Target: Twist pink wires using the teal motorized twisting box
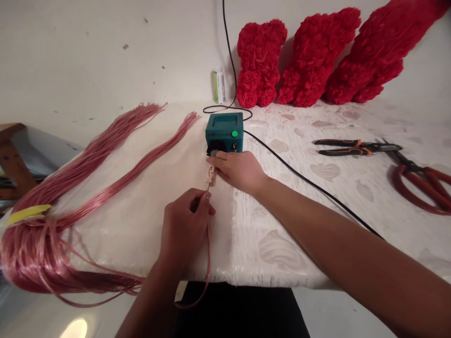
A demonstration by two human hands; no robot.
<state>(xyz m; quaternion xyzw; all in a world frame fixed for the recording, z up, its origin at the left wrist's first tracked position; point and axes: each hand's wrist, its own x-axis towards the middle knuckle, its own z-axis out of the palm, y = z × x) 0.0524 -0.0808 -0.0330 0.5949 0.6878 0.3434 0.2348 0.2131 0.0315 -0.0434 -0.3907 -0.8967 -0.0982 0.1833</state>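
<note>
One pink wire (pixel 208 253) is out of the stock and presented at the teal box (pixel 224 126). The box's green indicator (pixel 234 134) is lit and its black cable (pixel 310 185) runs off to the near right. My left hand (pixel 188 223) is closed in a pinch on this wire just short of its far end. The slack drops over the near edge of the desk (pixel 282 234) and loops below it. My right hand (pixel 239 170) lies just in front of the box, fingers curled, with thumb and forefinger closed on the pale end piece (pixel 211 176) at the wire's tip. The end piece sits between my two hands, just below the box's front face. I cannot tell whether it touches the face or is seated in it. I judge the work to be at an early stage, because one strand is at the box and the bulk is unprocessed. The large bundle (pixel 105 155), bound by a yellow band (pixel 28 213), and the thinner bundle (pixel 148 157) lie to the left, well apart from both hands. The pliers (pixel 352 147) and the red-handled scissors (pixel 423 183) lie untouched at the far right.
</note>
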